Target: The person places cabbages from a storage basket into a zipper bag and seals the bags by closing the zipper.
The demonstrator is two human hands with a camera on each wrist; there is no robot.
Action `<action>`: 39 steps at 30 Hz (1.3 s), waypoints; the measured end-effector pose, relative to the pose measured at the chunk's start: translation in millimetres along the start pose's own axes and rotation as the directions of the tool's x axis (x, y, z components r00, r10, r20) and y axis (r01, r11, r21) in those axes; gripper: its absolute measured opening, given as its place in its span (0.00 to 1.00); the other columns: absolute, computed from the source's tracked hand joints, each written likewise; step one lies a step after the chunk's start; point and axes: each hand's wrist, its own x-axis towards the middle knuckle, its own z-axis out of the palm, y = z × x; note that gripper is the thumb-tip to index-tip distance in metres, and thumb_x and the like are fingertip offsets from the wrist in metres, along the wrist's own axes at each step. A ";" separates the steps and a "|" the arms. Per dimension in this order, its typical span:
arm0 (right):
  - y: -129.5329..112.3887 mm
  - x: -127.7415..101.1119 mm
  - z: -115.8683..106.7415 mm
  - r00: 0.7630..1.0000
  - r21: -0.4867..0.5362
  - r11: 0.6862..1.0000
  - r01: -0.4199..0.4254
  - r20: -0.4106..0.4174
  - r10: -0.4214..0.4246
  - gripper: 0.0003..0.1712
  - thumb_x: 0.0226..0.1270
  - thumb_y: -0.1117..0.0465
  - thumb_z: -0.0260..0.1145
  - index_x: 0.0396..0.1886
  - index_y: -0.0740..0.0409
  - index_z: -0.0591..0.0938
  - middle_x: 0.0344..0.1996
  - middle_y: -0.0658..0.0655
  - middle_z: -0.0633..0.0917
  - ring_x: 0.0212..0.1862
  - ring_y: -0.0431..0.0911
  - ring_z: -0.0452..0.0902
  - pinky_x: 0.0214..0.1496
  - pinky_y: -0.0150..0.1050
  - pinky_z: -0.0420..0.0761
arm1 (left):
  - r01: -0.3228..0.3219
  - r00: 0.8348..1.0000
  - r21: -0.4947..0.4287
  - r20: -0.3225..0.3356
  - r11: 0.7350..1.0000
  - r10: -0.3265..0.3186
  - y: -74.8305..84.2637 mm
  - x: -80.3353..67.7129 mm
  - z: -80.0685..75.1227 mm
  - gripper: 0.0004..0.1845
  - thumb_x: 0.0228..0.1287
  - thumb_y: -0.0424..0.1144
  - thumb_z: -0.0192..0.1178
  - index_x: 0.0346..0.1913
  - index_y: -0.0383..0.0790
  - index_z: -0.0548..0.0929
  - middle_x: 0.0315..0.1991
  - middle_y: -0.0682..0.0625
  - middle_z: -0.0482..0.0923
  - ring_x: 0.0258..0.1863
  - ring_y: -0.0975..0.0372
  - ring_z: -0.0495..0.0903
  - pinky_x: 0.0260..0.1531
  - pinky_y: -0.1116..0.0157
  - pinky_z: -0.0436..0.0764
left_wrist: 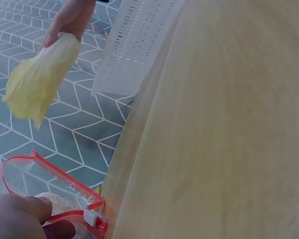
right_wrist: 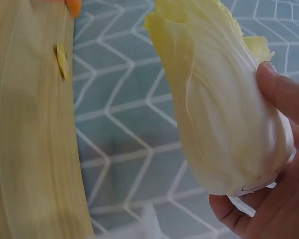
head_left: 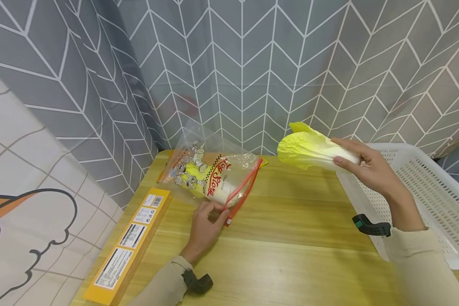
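Nearest to the person, at the left of the table (head_left: pixel 275 265), lies a long yellow box (head_left: pixel 128 248). A little farther, the left hand (head_left: pixel 205 227) pinches the red zip edge (head_left: pixel 248 185) of a printed plastic bag (head_left: pixel 183 180), close to the white slider (left_wrist: pixel 89 217). In the left wrist view the mouth of the bag gapes. The right hand (head_left: pixel 371 165) is curled round the white base of a cabbage (head_left: pixel 310 148), and the cabbage is in the air between bag and basket (head_left: pixel 392 146), with its leaves toward the bag.

I judge that the step in hand is a transfer between bag and basket, but its direction cannot be told from this moment. If the cabbage is for the bag, the next move calls for a wider mouth and leaves guided past the zip; if for the basket, for a gentle lowering.

Inside the bag is a pale and yellow thing (head_left: pixel 222 191), perhaps another cabbage; print and shine cover much of it. The left wrist view cuts off most of the left hand. The basket is cut by the right edge in the head view. Beyond the bag, a small yellow piece (head_left: pixel 264 162) is hard to identify; behind all hangs a grey curtain (head_left: pixel 237 63).
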 end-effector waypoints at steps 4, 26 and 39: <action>-12.2 8.1 26.6 0.999 0.033 0.998 0.050 0.006 -0.050 0.30 0.75 0.58 0.65 0.74 0.40 0.72 0.70 0.55 0.74 0.61 0.34 0.69 0.52 0.23 0.69 | 0.004 1.000 0.004 -0.004 1.000 -0.004 -0.6 0.2 -0.2 0.05 0.63 0.38 0.72 0.34 0.48 0.85 0.35 0.56 0.79 0.37 0.65 0.78 0.40 0.66 0.78; 12.2 -4.7 103.6 0.986 0.588 0.807 0.055 0.096 -0.137 0.28 0.76 0.70 0.58 0.74 0.61 0.69 0.70 0.38 0.74 0.70 0.31 0.67 0.62 0.25 0.71 | 0.015 1.000 -0.024 -0.013 1.000 -0.015 -5.1 0.6 1.3 0.06 0.67 0.41 0.69 0.31 0.51 0.83 0.34 0.57 0.78 0.37 0.66 0.79 0.43 0.65 0.78; 39.5 -9.6 101.6 0.884 0.698 0.716 -0.032 0.355 -0.306 0.28 0.72 0.77 0.56 0.69 0.57 0.77 0.56 0.43 0.85 0.47 0.36 0.84 0.46 0.31 0.83 | -0.038 0.999 -0.059 -0.035 0.998 0.036 -5.2 3.2 2.3 0.06 0.71 0.39 0.64 0.34 0.45 0.82 0.32 0.53 0.79 0.34 0.65 0.76 0.36 0.69 0.79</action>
